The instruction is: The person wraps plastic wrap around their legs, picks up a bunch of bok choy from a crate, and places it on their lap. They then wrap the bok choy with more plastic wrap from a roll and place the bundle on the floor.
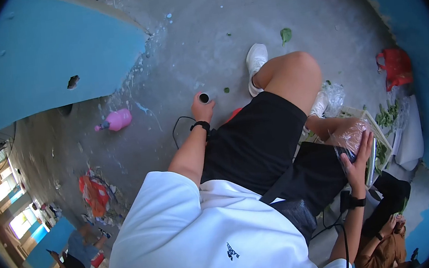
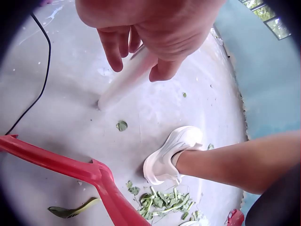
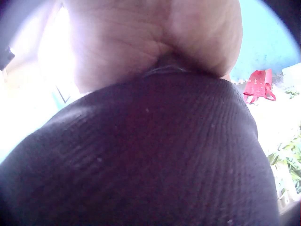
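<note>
In the head view my left hand (image 1: 202,110) holds a pale tube (image 1: 204,98) whose dark round opening faces up. The left wrist view shows the long, whitish tube (image 2: 123,84) slanting away between thumb and fingers, its far end close over the floor. Part of it is hidden behind the palm. My right hand (image 1: 357,166) rests on the right knee with fingers extended, over a clear plastic sheet (image 1: 351,137) that covers the knee. Black shorts (image 3: 141,155) fill most of the right wrist view below the palm.
A red stool (image 2: 70,165) stands near the left hand, with a black cable (image 2: 49,52) on the floor. Leafy greens (image 2: 164,201) lie by the white shoe (image 2: 169,150). A pink bottle (image 1: 117,120), a crate (image 1: 378,128) of greens and another person (image 1: 384,252) are around.
</note>
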A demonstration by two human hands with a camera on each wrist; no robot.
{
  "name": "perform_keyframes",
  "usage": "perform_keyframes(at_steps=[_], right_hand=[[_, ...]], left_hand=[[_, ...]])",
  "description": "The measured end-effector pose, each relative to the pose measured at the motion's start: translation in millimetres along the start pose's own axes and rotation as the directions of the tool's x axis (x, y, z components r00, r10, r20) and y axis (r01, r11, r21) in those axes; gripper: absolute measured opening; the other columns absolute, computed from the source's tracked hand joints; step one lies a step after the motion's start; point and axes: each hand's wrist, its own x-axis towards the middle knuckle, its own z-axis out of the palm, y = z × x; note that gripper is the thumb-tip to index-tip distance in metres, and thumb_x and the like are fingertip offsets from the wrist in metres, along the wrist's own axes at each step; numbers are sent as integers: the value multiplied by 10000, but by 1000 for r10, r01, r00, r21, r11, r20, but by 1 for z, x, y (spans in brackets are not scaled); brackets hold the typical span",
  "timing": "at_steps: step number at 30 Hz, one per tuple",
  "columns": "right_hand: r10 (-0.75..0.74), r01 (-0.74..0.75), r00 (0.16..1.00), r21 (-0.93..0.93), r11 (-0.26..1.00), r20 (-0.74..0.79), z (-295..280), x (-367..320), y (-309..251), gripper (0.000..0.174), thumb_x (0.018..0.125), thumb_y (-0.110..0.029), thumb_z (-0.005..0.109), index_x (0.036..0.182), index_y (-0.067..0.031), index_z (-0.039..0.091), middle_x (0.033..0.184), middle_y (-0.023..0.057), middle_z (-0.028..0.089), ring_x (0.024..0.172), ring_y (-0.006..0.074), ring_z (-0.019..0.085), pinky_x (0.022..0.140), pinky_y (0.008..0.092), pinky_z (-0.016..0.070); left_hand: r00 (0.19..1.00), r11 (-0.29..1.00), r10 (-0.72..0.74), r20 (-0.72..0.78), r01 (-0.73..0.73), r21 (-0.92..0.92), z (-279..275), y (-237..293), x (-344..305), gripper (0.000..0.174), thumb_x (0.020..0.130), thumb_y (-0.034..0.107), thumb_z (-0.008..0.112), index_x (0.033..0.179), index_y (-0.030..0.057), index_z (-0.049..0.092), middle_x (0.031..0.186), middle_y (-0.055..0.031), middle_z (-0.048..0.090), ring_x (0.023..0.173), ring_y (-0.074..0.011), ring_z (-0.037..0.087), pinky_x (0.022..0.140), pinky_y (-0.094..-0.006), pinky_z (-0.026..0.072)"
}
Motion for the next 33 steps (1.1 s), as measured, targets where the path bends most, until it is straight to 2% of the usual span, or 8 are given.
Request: perform_keyframes(at_steps=[6,9,12,16,20,26,28,33], right_hand=[[-23,23,998,-2,1000,-66,9,-6,11,1144,804,-603,796,1674,-112,240,1739,205,144,1576,436,202,1273,502,190],[-116,107,982,-64,992,-148,18,-9,24,1194,784,-699,772,1669,-93,248,1695,280,221,1545,474,263,1255,518,234],[-82,71,973,-57,996,-218,18,-12,8,1272,703,-742,805,1654,-81,278,1653,289,305,1515,497,311,1239,537,266],[-24,19,975,-23,1000,-221,24,-16,12,1357,629,-742,849,1663,-100,248,1709,256,195,1546,516,231,1244,569,236],[29,-31,974,-5,1000,-226,23,-21,4,1393,613,-755,849,1674,-113,215,1728,238,142,1570,510,154,1244,607,198],[16,-55,979,-192,980,-202,2,-39,-28,1319,645,-729,844,1672,-150,252,1739,182,151,1598,463,94,1248,642,134],[40,-81,978,-198,977,-203,2,-51,-27,1234,711,-725,803,1662,-145,273,1732,185,173,1596,455,115,1254,631,121],[209,-137,927,237,962,-312,-4,-52,8,962,901,-587,716,1622,-76,336,1659,232,327,1551,403,292,1244,540,234]], left_hand=[[989,1000,-13,147,16,-19,-32,6,-4,868,710,225,916,1443,19,500,1340,-211,649,1275,-352,617,1067,-431,490],[981,977,-69,184,29,212,-59,24,7,1322,641,429,973,1562,-111,191,1591,-301,319,1527,-417,252,1263,-457,232],[951,947,226,212,-266,179,-100,126,15,830,805,330,896,1375,-72,445,1193,-164,583,1041,-244,597,892,-383,525],[608,930,367,704,-264,-258,-112,337,-89,334,1036,270,666,1251,19,613,875,-36,647,738,-118,616,692,-279,534],[-58,980,-194,979,-63,191,-21,384,-186,674,1058,605,495,1281,-24,592,942,-109,711,710,-202,736,585,-288,577],[6,938,-339,941,-76,339,62,332,-247,598,1070,567,496,1172,-11,607,951,-106,691,714,-200,732,578,-272,571],[42,997,-62,997,58,59,64,313,-253,405,1084,412,560,1104,10,607,973,-102,681,723,-184,723,578,-269,566],[196,971,12,981,233,-58,50,307,-270,256,1105,266,546,1092,12,576,1021,-116,704,864,-194,734,680,-291,610]])
